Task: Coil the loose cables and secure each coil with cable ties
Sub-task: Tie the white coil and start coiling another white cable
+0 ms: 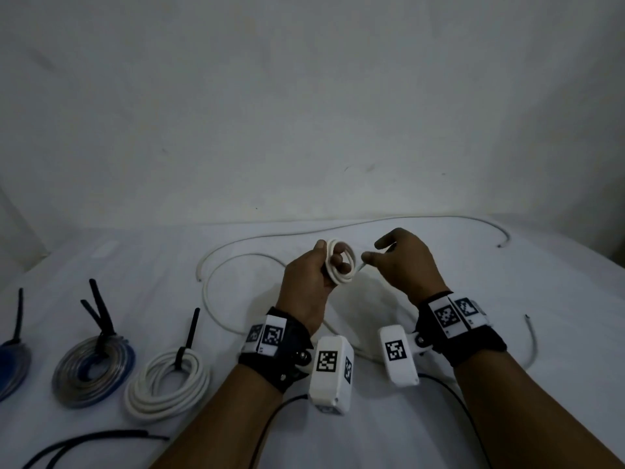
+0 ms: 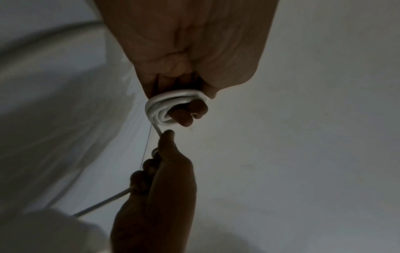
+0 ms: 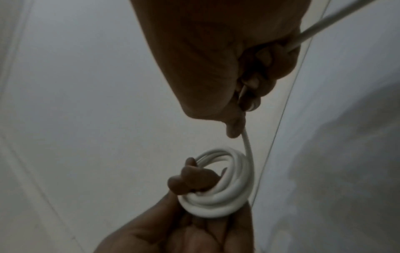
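My left hand [image 1: 313,282] grips a small coil of white cable [image 1: 340,264], its fingers curled through the loops; the coil [image 2: 171,107] also shows in the left wrist view and, as a few tight turns [image 3: 218,184], in the right wrist view. Just to the right, my right hand [image 1: 402,262] holds the cable's free run [image 3: 249,147] between curled fingers and thumb, close to the coil. The rest of that white cable [image 1: 236,262] lies in wide loops on the white cloth behind and below my hands.
Three tied coils lie at the left: a white one [image 1: 167,384] with a black tie [image 1: 189,333], a clear-and-blue one [image 1: 93,374], and a blue one [image 1: 12,370] at the edge. A loose black cable [image 1: 94,336] lies at the bottom left. A wall stands behind.
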